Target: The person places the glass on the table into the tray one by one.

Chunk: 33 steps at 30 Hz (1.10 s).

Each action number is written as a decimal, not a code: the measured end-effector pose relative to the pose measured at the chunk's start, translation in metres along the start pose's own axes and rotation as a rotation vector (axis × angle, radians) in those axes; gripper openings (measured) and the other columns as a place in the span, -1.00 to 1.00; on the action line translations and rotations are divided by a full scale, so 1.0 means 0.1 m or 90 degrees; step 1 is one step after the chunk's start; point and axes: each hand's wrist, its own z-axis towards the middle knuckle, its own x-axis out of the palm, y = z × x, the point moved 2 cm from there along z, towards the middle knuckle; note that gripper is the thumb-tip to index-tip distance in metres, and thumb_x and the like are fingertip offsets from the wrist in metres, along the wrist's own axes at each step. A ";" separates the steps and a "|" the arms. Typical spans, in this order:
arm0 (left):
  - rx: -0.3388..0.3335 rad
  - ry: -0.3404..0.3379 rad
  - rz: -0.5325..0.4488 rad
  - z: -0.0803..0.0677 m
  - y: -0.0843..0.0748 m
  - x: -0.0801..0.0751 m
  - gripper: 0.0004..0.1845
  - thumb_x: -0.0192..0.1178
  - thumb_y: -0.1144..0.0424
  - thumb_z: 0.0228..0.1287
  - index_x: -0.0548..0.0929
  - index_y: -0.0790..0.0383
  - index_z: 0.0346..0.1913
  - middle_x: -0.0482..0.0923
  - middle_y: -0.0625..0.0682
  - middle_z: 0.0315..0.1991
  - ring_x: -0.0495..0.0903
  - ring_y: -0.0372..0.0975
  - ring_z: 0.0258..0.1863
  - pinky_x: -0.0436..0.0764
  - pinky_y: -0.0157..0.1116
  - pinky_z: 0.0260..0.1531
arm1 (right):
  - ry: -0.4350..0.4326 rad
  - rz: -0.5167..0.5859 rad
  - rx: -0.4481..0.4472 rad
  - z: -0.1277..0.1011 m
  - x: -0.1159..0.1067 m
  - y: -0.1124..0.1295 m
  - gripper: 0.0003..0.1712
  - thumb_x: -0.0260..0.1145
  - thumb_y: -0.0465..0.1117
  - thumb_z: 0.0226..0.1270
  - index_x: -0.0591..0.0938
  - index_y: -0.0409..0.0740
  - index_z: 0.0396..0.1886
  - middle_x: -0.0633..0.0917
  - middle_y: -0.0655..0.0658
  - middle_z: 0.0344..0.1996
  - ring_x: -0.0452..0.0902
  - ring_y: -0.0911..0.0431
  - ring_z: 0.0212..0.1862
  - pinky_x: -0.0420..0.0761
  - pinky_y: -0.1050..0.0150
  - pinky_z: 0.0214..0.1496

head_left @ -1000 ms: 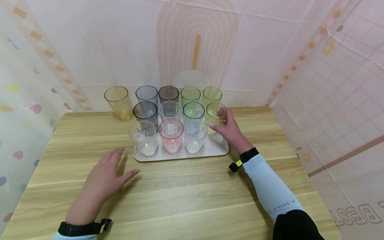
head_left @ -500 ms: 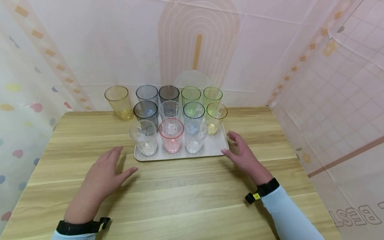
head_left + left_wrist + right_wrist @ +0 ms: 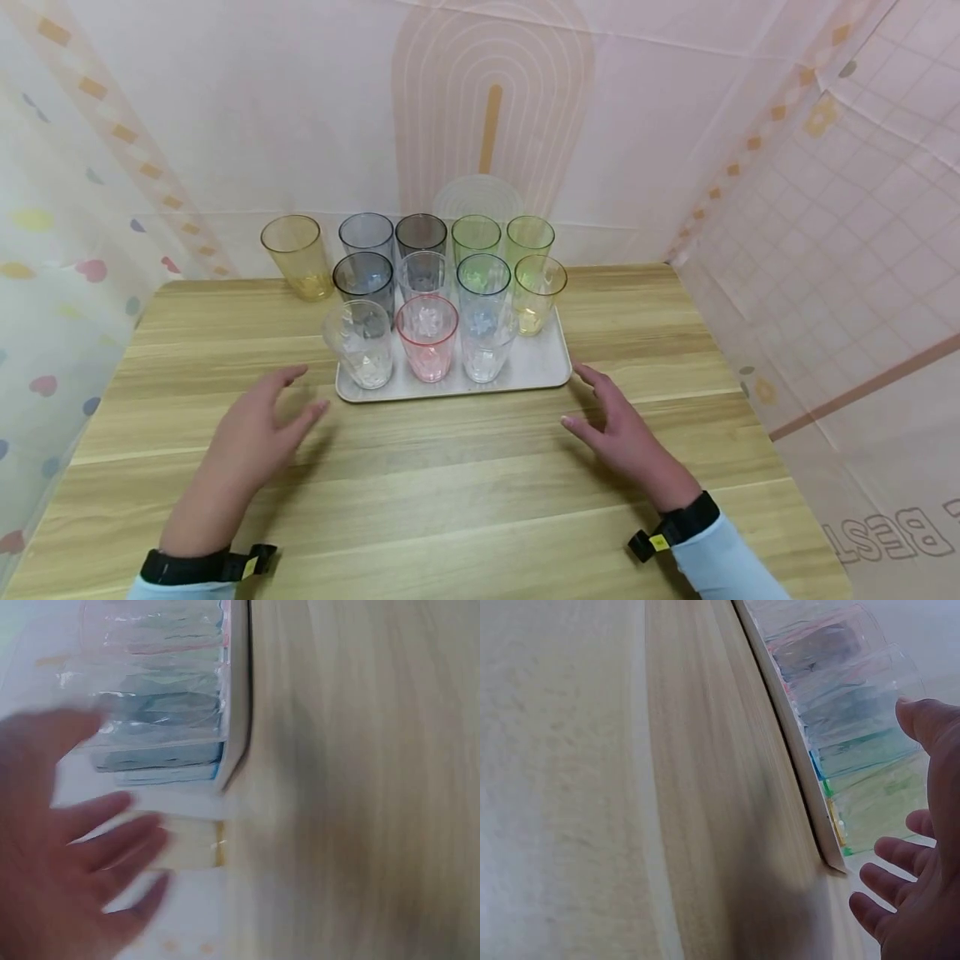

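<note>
A white tray [image 3: 536, 367] on the wooden table [image 3: 450, 483] carries several clear and tinted plastic tumblers, among them a pink one [image 3: 427, 337], a clear one [image 3: 360, 343] and a yellow-green one [image 3: 538, 293]. An amber tumbler [image 3: 295, 255] stands off the tray at the back left. My left hand [image 3: 258, 429] hovers above the table just left of the tray's front corner, fingers spread, holding nothing. My right hand [image 3: 618, 429] hovers by the tray's front right corner [image 3: 832, 859], fingers relaxed and empty. The left wrist view is blurred; it shows my left hand's fingers [image 3: 112, 847] beside the tray [image 3: 236, 750].
Patterned fabric walls [image 3: 225, 108] close in the table at the back and both sides. Bare wood stretches between my hands and to the near edge. The table's right edge [image 3: 738, 375] lies close to my right hand.
My right hand let go of the yellow-green tumbler on the tray and drew back toward me to the tray's front right corner. My left hand lifted slightly and shifted a little toward me.
</note>
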 end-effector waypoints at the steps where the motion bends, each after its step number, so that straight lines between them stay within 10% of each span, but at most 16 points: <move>1: -0.024 -0.020 -0.036 0.03 0.03 -0.03 -0.27 0.26 -0.18 0.65 0.51 0.35 0.53 0.51 0.45 0.45 0.46 0.41 0.40 0.48 0.45 0.28 | -0.001 0.008 0.002 -0.01 0.00 0.00 -0.03 0.48 0.02 0.60 0.20 -0.03 0.79 0.29 -0.18 0.71 0.14 -0.25 0.71 0.17 -0.42 0.68; 8: -0.183 -0.174 -0.210 0.66 0.37 -0.24 -0.45 0.20 -0.19 0.65 0.63 0.17 0.36 0.64 -0.03 0.19 0.59 -0.25 0.14 0.59 -0.50 -0.02 | -0.002 0.040 0.021 -0.02 0.03 0.03 -0.06 0.48 -0.04 0.61 0.22 -0.06 0.78 0.29 -0.14 0.72 0.17 -0.25 0.70 0.19 -0.40 0.68; 18: -0.099 -0.225 -0.301 1.76 0.49 -0.09 -0.01 0.42 -0.21 0.47 0.18 0.15 0.72 0.28 0.16 0.62 0.35 -0.04 0.56 0.36 -0.07 0.60 | 0.010 0.057 0.017 -0.03 0.02 0.05 -0.08 0.48 -0.04 0.61 0.23 0.02 0.78 0.28 -0.12 0.72 0.24 -0.34 0.66 0.26 -0.44 0.64; 26: -0.123 -0.226 -0.310 2.02 0.51 -0.08 0.06 0.46 -0.25 0.42 0.11 0.01 0.75 0.24 0.10 0.64 0.32 -0.08 0.54 0.40 -0.09 0.57 | 0.004 0.061 0.016 -0.06 0.00 0.04 -0.06 0.51 -0.05 0.59 0.24 -0.02 0.77 0.29 -0.14 0.72 0.27 -0.34 0.64 0.30 -0.43 0.62; 33: -0.137 -0.229 -0.307 1.96 0.51 -0.09 0.03 0.47 -0.28 0.38 0.19 0.04 0.71 0.30 0.04 0.55 0.33 -0.11 0.50 0.50 -0.18 0.50 | -0.009 0.064 -0.010 -0.08 -0.03 0.03 -0.07 0.52 -0.07 0.57 0.26 -0.08 0.75 0.34 -0.17 0.70 0.29 -0.32 0.64 0.32 -0.40 0.63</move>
